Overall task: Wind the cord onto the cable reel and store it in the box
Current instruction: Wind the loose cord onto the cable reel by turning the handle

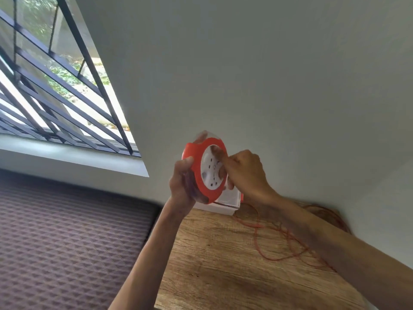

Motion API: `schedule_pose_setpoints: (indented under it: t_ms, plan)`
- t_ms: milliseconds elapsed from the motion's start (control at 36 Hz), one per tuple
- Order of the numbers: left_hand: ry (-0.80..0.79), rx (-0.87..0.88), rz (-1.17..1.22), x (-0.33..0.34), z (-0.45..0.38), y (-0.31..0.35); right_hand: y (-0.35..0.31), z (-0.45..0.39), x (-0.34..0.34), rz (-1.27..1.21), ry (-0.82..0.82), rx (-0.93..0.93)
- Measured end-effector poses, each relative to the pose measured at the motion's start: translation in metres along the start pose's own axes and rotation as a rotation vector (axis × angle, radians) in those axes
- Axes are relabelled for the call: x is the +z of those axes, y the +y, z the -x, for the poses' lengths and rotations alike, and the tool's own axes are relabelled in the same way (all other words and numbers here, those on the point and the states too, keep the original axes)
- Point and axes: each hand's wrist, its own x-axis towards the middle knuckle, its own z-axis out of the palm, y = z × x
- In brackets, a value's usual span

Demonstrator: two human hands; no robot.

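Observation:
An orange cable reel (197, 171) with a white socket face is held up in the air above the wooden table (214, 260). My left hand (182, 182) grips its rim from the left and behind. My right hand (244, 173) is closed on the white centre part at the reel's right side. The thin orange cord (274, 242) lies in loose loops on the table under my right forearm, with a heap near the wall. A white box (225, 203) stands on the table against the wall, partly hidden behind the reel.
A grey wall rises directly behind the table. To the left lies a dark patterned mattress (67, 242), below a barred window (55, 86) with a white sill.

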Motion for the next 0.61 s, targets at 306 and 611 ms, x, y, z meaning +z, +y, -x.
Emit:
schedule_pose_setpoints:
  t_ms: [306, 611]
  plan:
    - [0.066, 0.021, 0.049, -0.004, -0.002, 0.003, 0.013, 0.017, -0.004, 0.38, 0.138, -0.537]
    - [0.08, -0.007, 0.081, 0.004, 0.008, 0.004, 0.024, 0.003, -0.02, 0.734, -0.01, -1.029]
